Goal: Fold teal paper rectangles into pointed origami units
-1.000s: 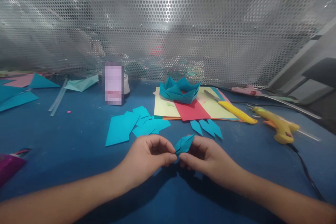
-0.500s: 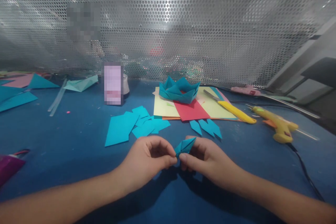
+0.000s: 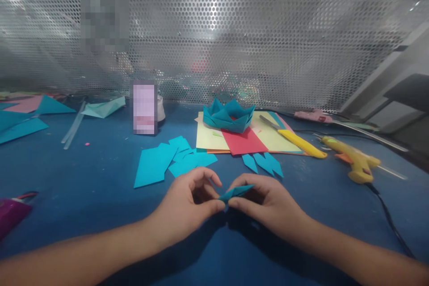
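A small folded teal paper piece [image 3: 235, 192] is pinched between both hands just above the blue table. My left hand [image 3: 189, 203] grips its left tip with thumb and fingers curled. My right hand [image 3: 264, 203] holds its right part, fingers closed around it. The piece lies nearly flat and thin. Just beyond my hands lie loose teal paper cut-outs [image 3: 167, 161] and three small folded teal points [image 3: 264, 163].
A teal paper crown [image 3: 228, 116] sits on stacked yellow and red sheets [image 3: 246, 139]. To the right lie a yellow-handled cutter [image 3: 301, 143] and a yellow glue gun [image 3: 355, 161] with its cable. A perforated metal screen [image 3: 214, 31] closes the back. More paper lies far left.
The teal piece has been flattened and tipped from upright to nearly level between my fingers. My left fingers have lifted slightly. Both hands stay in place.
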### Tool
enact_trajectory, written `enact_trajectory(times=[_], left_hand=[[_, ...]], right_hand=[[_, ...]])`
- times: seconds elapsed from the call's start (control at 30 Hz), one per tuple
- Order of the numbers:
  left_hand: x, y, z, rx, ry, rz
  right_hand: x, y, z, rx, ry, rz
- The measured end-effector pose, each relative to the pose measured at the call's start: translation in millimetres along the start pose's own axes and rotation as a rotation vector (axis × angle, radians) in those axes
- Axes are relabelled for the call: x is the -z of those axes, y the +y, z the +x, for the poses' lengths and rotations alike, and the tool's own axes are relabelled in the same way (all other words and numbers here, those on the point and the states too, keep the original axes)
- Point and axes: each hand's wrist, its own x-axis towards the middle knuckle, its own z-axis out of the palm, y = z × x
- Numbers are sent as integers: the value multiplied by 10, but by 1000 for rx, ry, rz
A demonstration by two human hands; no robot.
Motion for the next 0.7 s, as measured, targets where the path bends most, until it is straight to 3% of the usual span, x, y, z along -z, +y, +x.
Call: enact_trajectory(times=[0.17,0.3,0.47,0.7], left_hand=[[19,-42,9,-164,55,160],[73,-116,33,-280,147,275],[95,-140,32,-338,125,303],[64,-107,17,-341,108,302]], right_hand=[[169,-24,3,367,208,-476],[431,72,90,631,269,-963],[547,221,187,672,155,-1299],[479,267,256,574,143,-1439]])
